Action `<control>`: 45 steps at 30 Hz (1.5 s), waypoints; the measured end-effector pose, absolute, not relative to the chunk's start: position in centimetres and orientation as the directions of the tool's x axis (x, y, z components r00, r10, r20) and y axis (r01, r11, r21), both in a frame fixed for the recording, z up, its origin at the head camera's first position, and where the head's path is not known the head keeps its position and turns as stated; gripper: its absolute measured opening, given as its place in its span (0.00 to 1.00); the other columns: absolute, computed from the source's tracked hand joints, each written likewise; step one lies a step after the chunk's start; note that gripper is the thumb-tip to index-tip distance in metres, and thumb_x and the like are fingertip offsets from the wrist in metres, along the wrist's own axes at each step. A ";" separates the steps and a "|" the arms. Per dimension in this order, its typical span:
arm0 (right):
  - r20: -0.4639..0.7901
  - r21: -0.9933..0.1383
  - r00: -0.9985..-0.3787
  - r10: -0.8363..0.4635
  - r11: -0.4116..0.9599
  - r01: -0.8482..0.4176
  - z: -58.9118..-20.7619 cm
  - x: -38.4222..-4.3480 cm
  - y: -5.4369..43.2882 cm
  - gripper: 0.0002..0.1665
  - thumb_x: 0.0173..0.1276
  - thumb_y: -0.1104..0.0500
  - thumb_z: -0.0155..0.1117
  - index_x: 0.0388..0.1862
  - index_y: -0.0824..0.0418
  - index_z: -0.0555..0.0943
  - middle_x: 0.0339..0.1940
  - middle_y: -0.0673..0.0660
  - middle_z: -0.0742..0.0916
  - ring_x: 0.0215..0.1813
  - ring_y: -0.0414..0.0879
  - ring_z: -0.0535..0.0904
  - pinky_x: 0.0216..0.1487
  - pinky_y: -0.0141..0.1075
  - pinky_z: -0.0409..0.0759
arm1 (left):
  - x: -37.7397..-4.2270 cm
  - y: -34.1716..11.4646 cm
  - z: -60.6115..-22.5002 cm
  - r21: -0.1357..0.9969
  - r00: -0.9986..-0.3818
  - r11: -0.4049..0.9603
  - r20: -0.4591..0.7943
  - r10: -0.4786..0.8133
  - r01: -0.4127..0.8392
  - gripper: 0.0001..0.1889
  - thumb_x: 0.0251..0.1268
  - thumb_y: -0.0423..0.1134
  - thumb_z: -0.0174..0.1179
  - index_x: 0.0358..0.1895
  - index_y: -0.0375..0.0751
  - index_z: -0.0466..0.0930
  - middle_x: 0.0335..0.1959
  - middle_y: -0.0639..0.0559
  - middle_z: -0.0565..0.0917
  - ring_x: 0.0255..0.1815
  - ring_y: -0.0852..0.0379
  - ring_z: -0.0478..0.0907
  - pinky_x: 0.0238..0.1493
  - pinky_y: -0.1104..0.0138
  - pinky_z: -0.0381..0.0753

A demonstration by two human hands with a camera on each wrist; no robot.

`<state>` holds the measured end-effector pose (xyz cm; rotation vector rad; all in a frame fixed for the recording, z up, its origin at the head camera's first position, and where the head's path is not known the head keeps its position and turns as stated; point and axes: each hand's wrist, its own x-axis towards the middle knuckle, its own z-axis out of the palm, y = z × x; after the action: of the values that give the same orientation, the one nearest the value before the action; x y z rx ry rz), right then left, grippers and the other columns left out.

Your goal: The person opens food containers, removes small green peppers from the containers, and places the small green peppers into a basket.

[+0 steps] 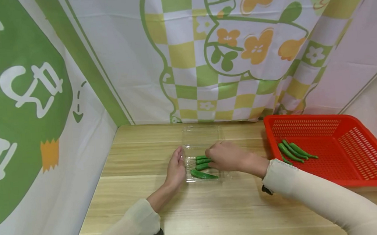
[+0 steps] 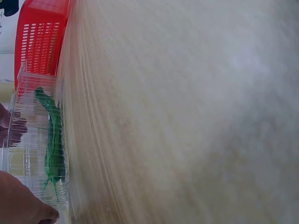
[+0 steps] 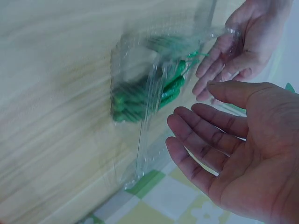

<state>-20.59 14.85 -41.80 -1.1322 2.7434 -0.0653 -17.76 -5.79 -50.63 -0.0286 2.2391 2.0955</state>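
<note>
A hinged clear plastic box (image 1: 187,152) lies on the wooden table with its lid (image 1: 201,134) folded back toward the wall. Several green chili peppers (image 1: 204,175) lie side by side inside, stems toward the left. Along the box's left end rests my left hand (image 1: 176,169), its fingers fairly straight, as the right wrist view also shows. My right hand (image 1: 228,156) hovers over the box's right part and hides some pepper ends in the head view. Seen from the right wrist, that right hand (image 3: 243,144) has loosely bent, spread fingers with nothing between them.
To the right stands a red perforated basket (image 1: 311,116) with several more green chili peppers (image 1: 291,150) in its left part. A printed cloth (image 1: 130,55) hangs behind the table (image 1: 138,154), and another covers the left side.
</note>
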 end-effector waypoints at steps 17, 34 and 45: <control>-0.137 -0.156 -0.651 -0.747 0.665 -0.730 -44.5 -20.7 12.2 0.22 0.69 0.55 0.74 0.17 0.49 0.74 0.18 0.43 0.77 0.23 0.39 0.70 0.20 0.37 0.75 | -18.1 -5.7 -50.7 0.995 -0.997 0.072 -0.065 0.035 -0.062 0.29 0.84 0.26 0.37 0.83 0.28 0.50 0.84 0.32 0.56 0.86 0.36 0.51 0.87 0.47 0.49; -0.144 -0.149 -0.661 -0.737 0.676 -0.721 -45.7 -20.3 10.7 0.23 0.69 0.54 0.76 0.20 0.48 0.72 0.19 0.44 0.75 0.24 0.39 0.67 0.25 0.34 0.70 | -18.0 -5.9 -50.5 0.993 -0.995 0.070 -0.100 0.024 -0.098 0.29 0.85 0.27 0.37 0.84 0.30 0.50 0.85 0.35 0.56 0.86 0.38 0.52 0.87 0.49 0.50; -0.082 -0.072 -0.672 -0.736 0.677 -0.732 -46.8 -20.3 10.0 0.24 0.62 0.54 0.81 0.19 0.49 0.72 0.19 0.45 0.77 0.22 0.40 0.68 0.20 0.36 0.72 | -17.7 -6.1 -50.5 0.991 -0.993 0.067 -0.118 0.030 -0.116 0.28 0.86 0.28 0.37 0.84 0.32 0.50 0.86 0.36 0.55 0.87 0.39 0.50 0.87 0.48 0.50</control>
<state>-20.34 10.03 -46.84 -1.2211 2.7812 -0.0498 -17.73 -6.06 -50.46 -0.0889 2.2139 2.0732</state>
